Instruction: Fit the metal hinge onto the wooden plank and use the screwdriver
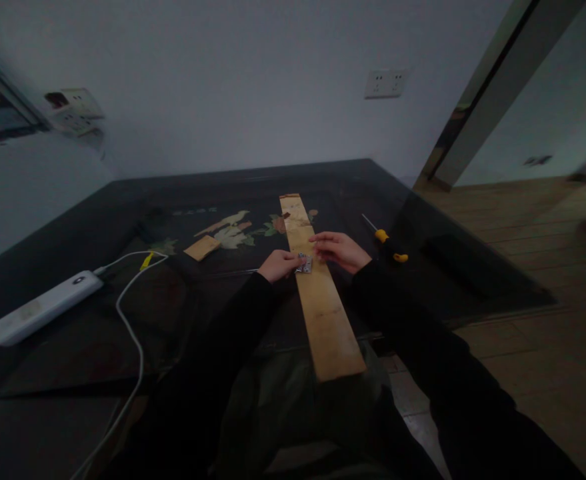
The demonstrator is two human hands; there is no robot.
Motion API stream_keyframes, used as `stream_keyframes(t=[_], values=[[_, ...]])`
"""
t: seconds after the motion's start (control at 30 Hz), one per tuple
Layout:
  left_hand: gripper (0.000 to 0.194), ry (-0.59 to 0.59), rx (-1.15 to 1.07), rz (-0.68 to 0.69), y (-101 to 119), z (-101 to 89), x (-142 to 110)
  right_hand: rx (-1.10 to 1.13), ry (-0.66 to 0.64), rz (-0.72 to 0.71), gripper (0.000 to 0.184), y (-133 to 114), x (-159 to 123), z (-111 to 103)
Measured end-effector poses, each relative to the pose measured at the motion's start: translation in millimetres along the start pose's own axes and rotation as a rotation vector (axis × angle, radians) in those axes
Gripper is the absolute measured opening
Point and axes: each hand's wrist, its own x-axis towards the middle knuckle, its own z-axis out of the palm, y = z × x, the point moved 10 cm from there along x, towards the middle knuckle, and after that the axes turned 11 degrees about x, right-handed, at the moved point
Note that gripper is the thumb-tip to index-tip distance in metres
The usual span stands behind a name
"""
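Your left hand (281, 265) pinches a small metal piece (304, 264) on the wooden plank (323, 307); your right hand (340, 250) rests flat, fingers released.

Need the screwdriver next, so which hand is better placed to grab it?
Probably the right hand: it rests on the wooden plank, with the yellow-handled screwdriver lying just beyond it on the table. The left hand pinches the small metal piece.

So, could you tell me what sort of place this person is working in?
Probably a room in a home: a dark decorated table with inlaid birds stands against a plain wall with sockets, beside wood flooring.
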Motion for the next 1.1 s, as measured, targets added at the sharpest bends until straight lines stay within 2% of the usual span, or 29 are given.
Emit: stream_keyframes(t=[0.17,0.43,0.73,0.87,0.97,1.1], values=[[0.037,0.01,-0.024,0.001,2,-1.2,-1,-0.045,-0.034,-0.019,0.011,-3,-1,6],[0.043,0.001,-0.126,0.037,13,4.2,-7,-0.049,-0.033,-0.035,0.016,-11,-4,8],[0.044,0.003,-0.029,-0.001,9,3.5,-7,-0.159,-0.058,-0.045,0.018,-10,-4,9],[0.046,-0.006,-0.016,-0.014,4,3.9,-4,-0.349,-0.155,-0.077,0.013,-14,-6,18],[0.045,-0.014,-0.01,-0.01,2,4.2,-1,-0.52,-0.258,-0.143,0.024,-17,-10,28],[0.042,-0.016,0.024,-0.001,0,3.8,1,-0.629,-0.338,-0.128,0.032,-7,-12,33]])
